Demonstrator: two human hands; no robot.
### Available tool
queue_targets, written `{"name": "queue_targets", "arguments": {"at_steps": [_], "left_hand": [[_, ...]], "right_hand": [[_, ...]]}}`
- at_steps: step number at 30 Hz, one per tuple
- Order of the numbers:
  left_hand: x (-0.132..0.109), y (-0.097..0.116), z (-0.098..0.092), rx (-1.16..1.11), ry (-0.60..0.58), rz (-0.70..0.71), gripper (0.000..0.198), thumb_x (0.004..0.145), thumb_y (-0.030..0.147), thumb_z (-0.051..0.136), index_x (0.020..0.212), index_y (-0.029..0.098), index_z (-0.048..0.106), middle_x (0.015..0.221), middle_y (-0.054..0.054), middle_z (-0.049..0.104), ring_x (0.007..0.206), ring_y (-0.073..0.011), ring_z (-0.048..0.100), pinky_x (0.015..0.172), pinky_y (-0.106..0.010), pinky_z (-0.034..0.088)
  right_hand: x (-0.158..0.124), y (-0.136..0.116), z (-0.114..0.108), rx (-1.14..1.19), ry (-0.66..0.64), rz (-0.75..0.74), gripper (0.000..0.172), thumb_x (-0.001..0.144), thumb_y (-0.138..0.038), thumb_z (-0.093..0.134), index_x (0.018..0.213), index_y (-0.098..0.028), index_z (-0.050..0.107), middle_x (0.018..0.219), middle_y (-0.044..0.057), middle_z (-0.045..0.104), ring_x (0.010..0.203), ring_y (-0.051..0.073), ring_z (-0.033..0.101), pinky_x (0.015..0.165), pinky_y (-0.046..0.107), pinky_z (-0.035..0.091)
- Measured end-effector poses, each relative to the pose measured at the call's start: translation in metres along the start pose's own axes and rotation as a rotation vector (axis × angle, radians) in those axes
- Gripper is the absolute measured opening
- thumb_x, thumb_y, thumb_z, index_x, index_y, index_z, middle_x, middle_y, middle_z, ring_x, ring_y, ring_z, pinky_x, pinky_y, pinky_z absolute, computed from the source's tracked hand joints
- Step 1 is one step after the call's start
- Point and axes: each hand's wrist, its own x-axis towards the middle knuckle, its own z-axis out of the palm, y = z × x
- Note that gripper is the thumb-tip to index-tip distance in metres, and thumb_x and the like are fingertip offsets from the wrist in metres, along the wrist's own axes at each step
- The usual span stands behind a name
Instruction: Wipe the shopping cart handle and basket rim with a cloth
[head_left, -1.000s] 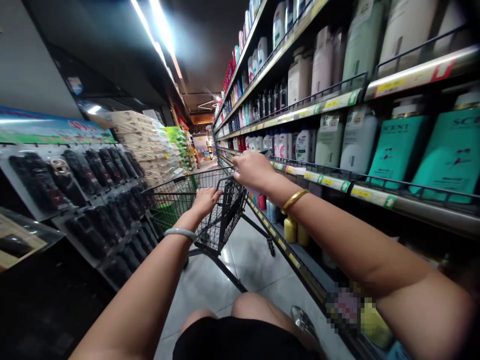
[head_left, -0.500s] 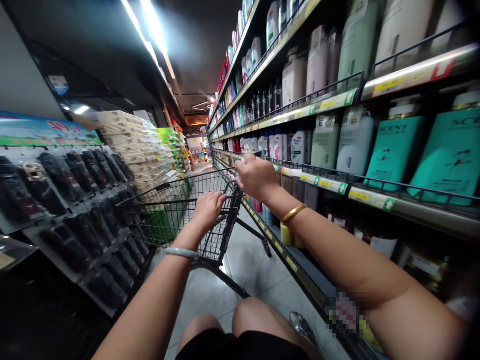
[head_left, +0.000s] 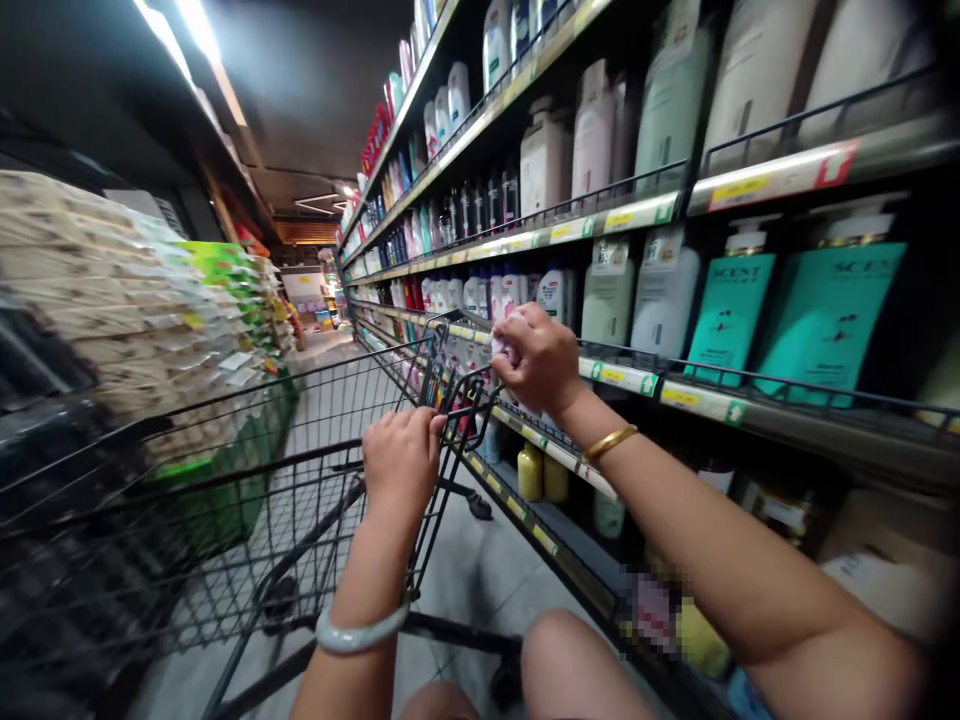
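The black wire shopping cart [head_left: 300, 465] stands at an angle in front of me, its basket stretching to the left. My left hand [head_left: 401, 452] is closed over the cart's near rim, with a pale bangle on the wrist. My right hand [head_left: 541, 352], closed and raised by the cart's handle end, has a crumpled pale pink wad [head_left: 510, 342], perhaps tissue, in its fingers. A gold bangle circles that wrist. Whether this hand also touches the handle [head_left: 469, 335] I cannot tell. Shampoo-like bottles [head_left: 555, 295] line the shelf just behind it.
Tall shelves of bottles run along the right, with teal pump bottles [head_left: 731, 310] close by and yellow bottles [head_left: 529, 472] low down. Stacked beige packs [head_left: 97, 290] and green packages [head_left: 214, 270] stand on the left. A tiled aisle floor [head_left: 499, 570] lies between.
The cart has swung round, its basket now further left and closer to me. My left hand stays on its rim. My right hand has shifted slightly right, and the view has turned right.
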Motion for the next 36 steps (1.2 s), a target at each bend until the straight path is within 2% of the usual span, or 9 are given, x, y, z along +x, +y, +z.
{"name": "queue_targets", "arguments": {"at_steps": [5,8,10,13,19,28,32,34,36], "left_hand": [[0.0,0.004,0.004,0.042,0.064,-0.02,0.042,0.106,0.044,0.041,0.095,0.022,0.075,0.094,-0.008,0.078,0.089,-0.0308,0.065,0.077,-0.043,0.035],[-0.002,0.009,0.003,0.061,0.089,-0.041,0.044,0.107,0.045,0.04,0.096,0.022,0.075,0.096,-0.008,0.079,0.09,-0.0305,0.064,0.077,-0.042,0.035],[-0.004,0.013,0.001,0.08,0.075,-0.065,0.043,0.107,0.045,0.04,0.095,0.022,0.075,0.096,-0.008,0.078,0.09,-0.0301,0.064,0.078,-0.042,0.035],[-0.005,0.019,-0.002,0.117,0.045,-0.096,0.041,0.107,0.042,0.04,0.093,0.022,0.074,0.094,-0.008,0.078,0.089,-0.0291,0.063,0.078,-0.042,0.035],[-0.008,0.029,-0.004,0.229,0.055,-0.111,0.045,0.108,0.045,0.036,0.094,0.023,0.073,0.093,-0.008,0.077,0.086,-0.0272,0.062,0.077,-0.041,0.034],[-0.009,0.036,-0.01,0.218,0.011,-0.148,0.043,0.107,0.043,0.039,0.097,0.024,0.076,0.092,-0.007,0.078,0.086,-0.027,0.063,0.075,-0.04,0.034],[-0.011,0.036,-0.014,0.152,-0.012,-0.158,0.037,0.106,0.04,0.044,0.105,0.026,0.078,0.1,-0.006,0.08,0.091,-0.0267,0.066,0.078,-0.041,0.038],[-0.016,0.036,-0.015,0.108,0.035,-0.179,0.031,0.104,0.038,0.049,0.11,0.03,0.078,0.112,-0.005,0.08,0.103,-0.0275,0.067,0.089,-0.043,0.041],[-0.023,0.035,-0.016,0.09,0.138,-0.224,0.028,0.104,0.037,0.051,0.11,0.034,0.078,0.124,-0.003,0.076,0.117,-0.0288,0.063,0.106,-0.05,0.036]], "right_hand": [[-0.014,-0.009,0.01,0.081,0.103,0.04,0.024,0.089,-0.025,0.064,0.11,-0.023,0.075,0.117,0.011,0.066,0.104,0.025,0.062,0.093,0.037,0.053],[-0.038,-0.023,0.019,0.235,0.188,-0.078,0.02,0.091,-0.022,0.064,0.108,-0.024,0.075,0.123,0.01,0.065,0.12,0.026,0.058,0.112,0.043,0.048],[-0.053,-0.032,0.026,0.335,0.273,-0.149,0.018,0.09,-0.016,0.064,0.101,-0.025,0.075,0.121,0.009,0.066,0.125,0.025,0.056,0.116,0.044,0.046],[-0.065,-0.043,0.035,0.444,0.325,-0.096,0.022,0.088,-0.01,0.065,0.1,-0.025,0.075,0.12,0.008,0.067,0.125,0.024,0.057,0.117,0.044,0.047],[-0.07,-0.054,0.038,0.505,0.181,0.145,0.027,0.086,-0.011,0.067,0.105,-0.028,0.078,0.126,0.01,0.065,0.127,0.028,0.056,0.118,0.049,0.045],[-0.117,-0.067,0.053,0.636,0.323,0.078,0.027,0.086,-0.008,0.067,0.102,-0.028,0.075,0.117,0.008,0.068,0.114,0.026,0.063,0.104,0.045,0.057],[-0.098,-0.064,0.048,0.626,0.375,0.137,0.021,0.087,-0.009,0.068,0.095,-0.027,0.075,0.113,0.008,0.068,0.111,0.025,0.063,0.101,0.046,0.056],[-0.083,-0.064,0.042,0.58,0.397,0.238,0.018,0.088,-0.011,0.069,0.094,-0.027,0.076,0.114,0.008,0.069,0.113,0.026,0.063,0.105,0.049,0.054],[-0.079,-0.071,0.038,0.523,0.402,0.304,0.017,0.088,-0.012,0.069,0.093,-0.027,0.076,0.116,0.008,0.069,0.115,0.027,0.063,0.106,0.05,0.053]]}}
